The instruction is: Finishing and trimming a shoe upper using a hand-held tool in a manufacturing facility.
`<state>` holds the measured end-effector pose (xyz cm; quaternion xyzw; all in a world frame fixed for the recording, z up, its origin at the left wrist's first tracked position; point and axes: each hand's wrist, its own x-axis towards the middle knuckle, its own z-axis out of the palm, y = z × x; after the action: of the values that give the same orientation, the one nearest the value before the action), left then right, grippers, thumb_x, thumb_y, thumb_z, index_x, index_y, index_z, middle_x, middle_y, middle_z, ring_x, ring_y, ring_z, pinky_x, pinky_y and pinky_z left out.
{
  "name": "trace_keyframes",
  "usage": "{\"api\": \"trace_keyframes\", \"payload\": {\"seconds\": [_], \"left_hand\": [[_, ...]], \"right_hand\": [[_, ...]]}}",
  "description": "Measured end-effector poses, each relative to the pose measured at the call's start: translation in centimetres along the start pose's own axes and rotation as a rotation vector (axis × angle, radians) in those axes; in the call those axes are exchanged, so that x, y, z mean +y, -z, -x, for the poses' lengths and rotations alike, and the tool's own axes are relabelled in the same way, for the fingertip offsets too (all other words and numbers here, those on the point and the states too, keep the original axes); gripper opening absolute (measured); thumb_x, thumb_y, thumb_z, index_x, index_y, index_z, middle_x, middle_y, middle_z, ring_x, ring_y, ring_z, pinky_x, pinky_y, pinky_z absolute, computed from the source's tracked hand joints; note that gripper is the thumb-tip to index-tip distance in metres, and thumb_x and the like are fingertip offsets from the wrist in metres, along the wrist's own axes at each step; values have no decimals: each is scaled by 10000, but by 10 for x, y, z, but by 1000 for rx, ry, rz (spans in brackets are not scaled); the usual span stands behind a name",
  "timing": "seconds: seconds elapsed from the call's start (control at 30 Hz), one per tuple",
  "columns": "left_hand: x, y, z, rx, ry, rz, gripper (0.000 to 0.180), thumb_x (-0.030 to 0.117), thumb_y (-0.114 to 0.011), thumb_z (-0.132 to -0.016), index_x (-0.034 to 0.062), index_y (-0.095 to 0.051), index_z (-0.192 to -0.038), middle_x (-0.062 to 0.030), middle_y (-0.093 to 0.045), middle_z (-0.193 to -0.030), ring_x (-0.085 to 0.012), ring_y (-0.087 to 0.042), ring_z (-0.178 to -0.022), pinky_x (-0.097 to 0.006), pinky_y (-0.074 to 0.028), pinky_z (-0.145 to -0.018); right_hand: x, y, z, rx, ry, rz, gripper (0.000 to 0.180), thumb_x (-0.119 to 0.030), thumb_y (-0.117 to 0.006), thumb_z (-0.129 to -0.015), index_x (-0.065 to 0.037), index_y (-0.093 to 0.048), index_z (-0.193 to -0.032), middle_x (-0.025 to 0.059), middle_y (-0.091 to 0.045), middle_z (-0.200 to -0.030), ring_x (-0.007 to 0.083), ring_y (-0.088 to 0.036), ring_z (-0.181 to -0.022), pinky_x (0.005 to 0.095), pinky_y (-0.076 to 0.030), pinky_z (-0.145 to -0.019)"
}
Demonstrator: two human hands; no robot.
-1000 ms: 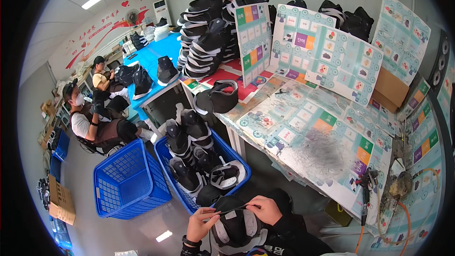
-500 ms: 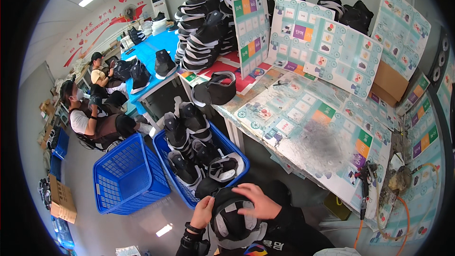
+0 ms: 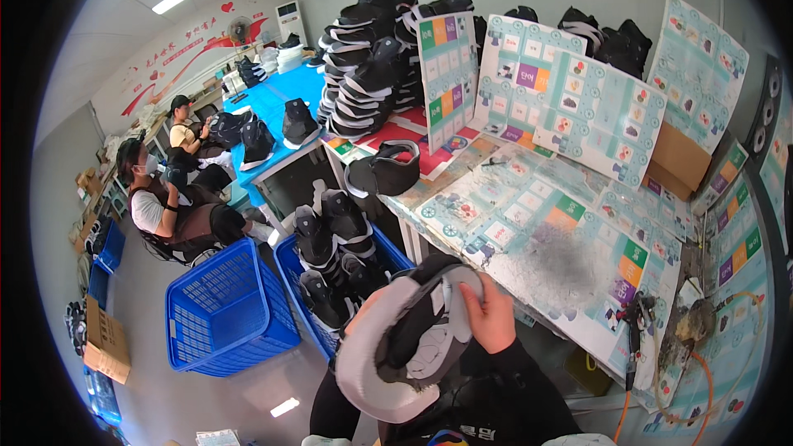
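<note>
The worktop [image 3: 529, 223] fills the right half of the view, covered in pale printed sheets with coloured squares and carrying a dark scorched patch near its front edge. At its back stand upright printed boards [image 3: 570, 99], and behind them tall stacks of black caps [image 3: 372, 74] rise against the wall. To the left, beside the worktop, a blue plastic crate [image 3: 297, 268] holds more black caps stood on end, and just beside it sits a second blue crate [image 3: 223, 314] (its inside mostly bare). Further left, two people sit at a blue table [image 3: 273, 107]. One black cap [image 3: 384, 169] lies alone on the worktop's near corner. Low in the middle, close to the person's body, is a grey-and-black cap [image 3: 405, 347], turned so its pale inner lining and brim face up. The right hand [image 3: 491, 318] is clamped on its upper right edge, fingers curled over the rim. The left hand [image 3: 359, 322] is almost wholly hidden behind the cap, so its grip cannot be told.
</note>
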<state>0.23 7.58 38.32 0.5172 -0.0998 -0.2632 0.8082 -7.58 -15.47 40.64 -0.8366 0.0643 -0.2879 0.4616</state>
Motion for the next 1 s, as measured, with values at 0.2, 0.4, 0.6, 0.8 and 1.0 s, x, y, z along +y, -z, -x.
{"api": "trace_keyframes", "payload": {"seconds": [0.2, 0.4, 0.6, 0.8, 1.0], "left_hand": [[40, -38, -23, -92, -8, -61, 434, 287, -522, -1133, -4, -591, -1448, -98, -684, -1372, -184, -653, -1231, -317, -486, -1097], [55, -60, -42, -470, -116, 113, 440, 265, -567, -1114, 4, -572, -1468, -80, -669, -1381, -161, -649, -1220, -296, -493, -1078], [54, -99, -74, -595, -35, -146, 471, 206, -645, -1069, -4, -555, -1481, -69, -638, -1412, -141, -599, -1255, -310, -462, -1113], [10, -72, -121, -636, 151, -463, 516, 206, -784, -975, -22, -573, -1387, 1, -647, -1263, -84, -591, -1111, -268, -499, -974], [28, -116, -150, -245, -60, 283, 99, 137, -755, -998, 117, -670, -1042, 12, -717, -1017, -115, -691, -897, -303, -545, -870]], "right_hand": [[26, 20, -15, 143, -21, -103, 264, -230, -700, -1036, 11, -656, -1132, 206, -554, -588, 293, -508, -452, 398, -406, -493], [42, 53, -20, 238, 13, -53, 269, -206, -685, -1041, 37, -653, -1151, 202, -570, -621, 233, -490, -501, 389, -422, -526], [51, 74, -19, 237, 7, -201, 268, -186, -675, -1064, 43, -650, -1201, 143, -737, -922, 119, -627, -806, 303, -528, -755], [56, 90, -12, 188, -38, -344, 259, -155, -662, -1076, 50, -637, -1231, 51, -732, -1031, 85, -619, -897, 269, -523, -797], [92, 92, -4, 430, -105, -266, 217, -156, -663, -1053, 41, -657, -1144, 67, -682, -884, 135, -574, -727, 327, -467, -645]]}}
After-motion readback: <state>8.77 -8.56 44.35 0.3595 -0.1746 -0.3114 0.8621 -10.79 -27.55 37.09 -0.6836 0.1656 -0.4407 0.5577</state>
